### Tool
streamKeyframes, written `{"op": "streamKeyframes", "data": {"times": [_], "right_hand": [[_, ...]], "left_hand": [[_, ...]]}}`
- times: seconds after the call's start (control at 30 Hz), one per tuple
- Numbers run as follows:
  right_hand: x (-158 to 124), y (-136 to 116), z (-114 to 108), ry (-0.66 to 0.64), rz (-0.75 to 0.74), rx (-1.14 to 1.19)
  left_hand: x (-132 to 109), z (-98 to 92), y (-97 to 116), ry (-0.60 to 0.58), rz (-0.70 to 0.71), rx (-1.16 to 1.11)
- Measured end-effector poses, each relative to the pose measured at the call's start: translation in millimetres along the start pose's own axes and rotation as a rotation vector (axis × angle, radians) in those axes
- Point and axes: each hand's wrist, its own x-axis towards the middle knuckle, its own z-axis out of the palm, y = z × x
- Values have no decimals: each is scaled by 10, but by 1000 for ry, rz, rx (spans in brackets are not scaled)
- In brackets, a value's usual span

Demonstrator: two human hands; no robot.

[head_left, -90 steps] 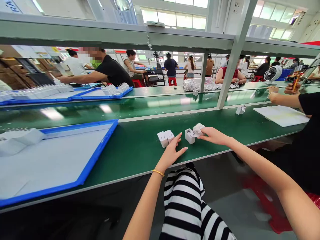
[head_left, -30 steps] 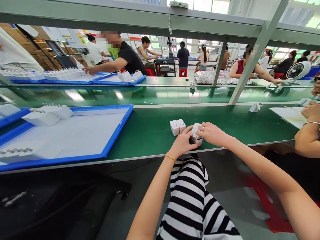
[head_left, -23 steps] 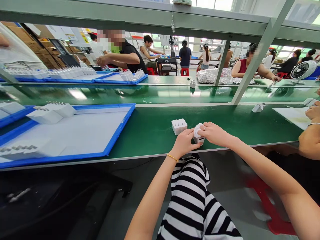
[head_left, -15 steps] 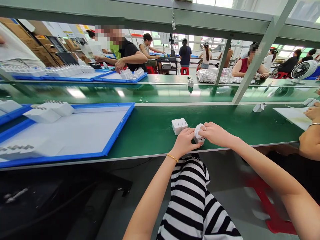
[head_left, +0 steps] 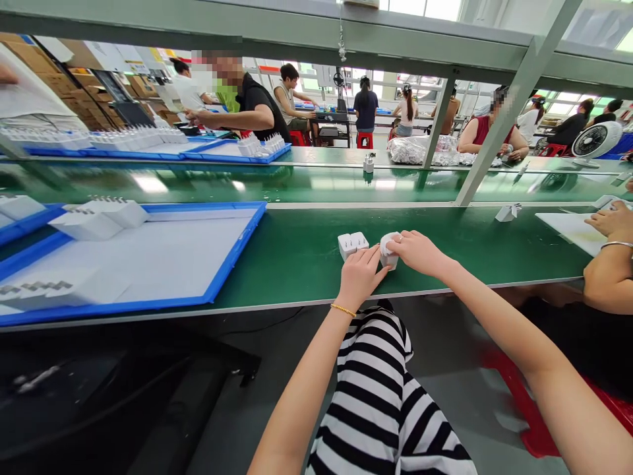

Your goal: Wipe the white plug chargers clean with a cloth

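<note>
Your right hand (head_left: 419,253) grips the white wrapped charger (head_left: 389,249); your left hand (head_left: 361,276) lies against it, though I cannot tell if it grips. The charger sits near the front edge of the green table (head_left: 291,264). A slip could knock it into the white charger pair (head_left: 353,245) just beside it, or over that edge.

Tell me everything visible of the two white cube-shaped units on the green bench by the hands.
The two white cube-shaped units stand side by side, touching, on the green workbench. They look like matte plastic, with small slots in their upper faces. They sit just left of the white piece held by the person's right hand. The person's left hand is at their near side, fingertips seemingly against them.
</note>
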Motion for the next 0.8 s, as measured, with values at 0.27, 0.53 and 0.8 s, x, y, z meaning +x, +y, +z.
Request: {"op": "streamKeyframes", "data": {"times": [0.27,0.53,0.8], "right_hand": [[477,-2,358,107,203,621],[509,-233,754,305,347,1298],[584,-155,954,467,553,1529]], "left_hand": [[-113,-73,-71,248,-428,-41],[0,-38,-247,182,-522,-179],[198,-16,-410,197,-546,-209]]}}
